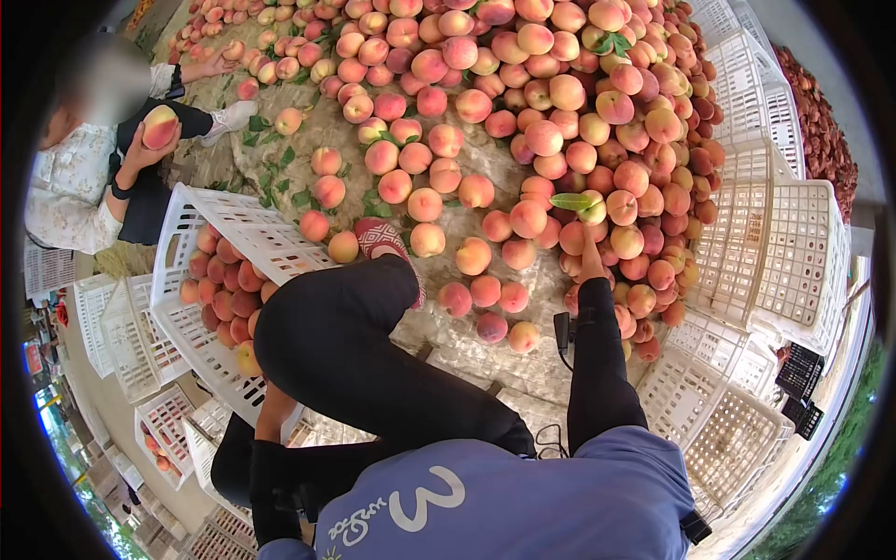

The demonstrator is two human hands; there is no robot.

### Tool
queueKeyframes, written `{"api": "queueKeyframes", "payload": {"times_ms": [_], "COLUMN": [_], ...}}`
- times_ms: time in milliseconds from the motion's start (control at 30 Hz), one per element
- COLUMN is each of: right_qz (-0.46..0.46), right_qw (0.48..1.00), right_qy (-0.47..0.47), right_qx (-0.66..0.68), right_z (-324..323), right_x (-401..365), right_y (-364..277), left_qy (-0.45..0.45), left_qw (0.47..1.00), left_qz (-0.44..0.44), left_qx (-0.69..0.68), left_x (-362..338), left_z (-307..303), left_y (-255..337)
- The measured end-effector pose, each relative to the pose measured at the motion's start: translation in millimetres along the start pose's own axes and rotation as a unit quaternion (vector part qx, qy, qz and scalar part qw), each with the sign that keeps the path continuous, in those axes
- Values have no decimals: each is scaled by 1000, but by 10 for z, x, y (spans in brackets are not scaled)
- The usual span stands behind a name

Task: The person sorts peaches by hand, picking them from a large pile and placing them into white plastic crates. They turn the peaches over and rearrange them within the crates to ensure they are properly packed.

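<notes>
My right hand (590, 261) reaches forward into the big heap of peaches. Its fingers meet a yellowish peach (594, 211) that has a green leaf (570, 201) on it, and they appear closed on that fruit, though they are partly hidden. My left hand (274, 407) is low beside the white plastic crate (198, 347), close to its near side. The fingers of this hand are out of sight behind my knee and the crate wall. Tilted on its side next to my leg, the crate holds many peaches (224, 303).
Loose peaches (427, 239) lie on the tan ground sheet (439, 350) before my foot. Stacked white crates (737, 233) line the right side; more crates (140, 336) stand at left. Another person (79, 191) sits at upper left, a peach (160, 127) in one hand.
</notes>
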State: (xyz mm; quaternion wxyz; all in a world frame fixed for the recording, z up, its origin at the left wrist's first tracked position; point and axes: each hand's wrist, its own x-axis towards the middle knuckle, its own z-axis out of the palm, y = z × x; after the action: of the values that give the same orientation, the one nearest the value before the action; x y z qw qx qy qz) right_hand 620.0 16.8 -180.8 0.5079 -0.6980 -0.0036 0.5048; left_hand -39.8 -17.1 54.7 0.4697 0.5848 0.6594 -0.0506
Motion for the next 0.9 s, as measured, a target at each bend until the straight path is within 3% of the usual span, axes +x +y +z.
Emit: {"api": "queueKeyframes", "payload": {"times_ms": [100, 167, 200, 300, 367, 400, 433, 500, 567, 600, 667, 700, 733, 767, 800, 867, 900], "right_qz": [78, 173, 209, 42, -34, -33, 16, 71, -201, -10, 57, 128, 151, 160, 193, 129, 133], "right_qw": [992, 976, 934, 983, 990, 986, 989, 989, 964, 980, 982, 957, 952, 938, 918, 828, 830], "right_qy": [-82, -70, -211, -165, -116, -146, -141, -108, -157, -159, -154, -246, -237, -276, -313, -523, -521], "right_qx": [54, 111, 201, 65, 76, 67, 43, 74, -76, 123, 95, 84, 119, 137, 150, 153, 148], "right_z": [367, 845, 859, 1577, 2008, 2103, 2400, 3016, 3379, 3618, 3811, 3848, 3914, 3963, 4014, 3916, 3800], "right_x": [-441, -607, -222, -50, -38, 333, -149, -345, 425, 297, 12, 405, -176, -343, -325, -425, -532], "right_y": [-470, -551, -373, -342, -300, -96, -409, -602, 166, 11, -293, -182, -568, -708, -751, -874, -926], "left_qy": [-10, 8, 14, 23, 31, 37, 46, 64, 74, 87, 96, 105, 100, 92, 104, 116, 110], "left_qw": [999, 997, 997, 999, 999, 999, 999, 997, 996, 988, 987, 985, 959, 994, 992, 986, 988], "left_qz": [-38, -60, -58, -35, -5, 7, 19, 34, 50, 100, 84, 75, 139, 62, 50, 32, 24], "left_qx": [-14, -48, -47, -31, -19, -15, -13, -11, 0, 79, 98, 117, 224, 24, -43, -116, -110], "left_x": [-68, -87, -92, -89, -78, -74, -73, -75, -69, -68, -79, -39, -12, -40, -39, -44, -49], "left_z": [-43, 3, 10, 22, 28, 33, 39, 52, 57, -19, -110, -118, -127, -127, -66, 8, 25], "left_y": [232, 325, 331, 339, 339, 337, 336, 340, 364, 509, 766, 815, 762, 797, 781, 738, 723]}}
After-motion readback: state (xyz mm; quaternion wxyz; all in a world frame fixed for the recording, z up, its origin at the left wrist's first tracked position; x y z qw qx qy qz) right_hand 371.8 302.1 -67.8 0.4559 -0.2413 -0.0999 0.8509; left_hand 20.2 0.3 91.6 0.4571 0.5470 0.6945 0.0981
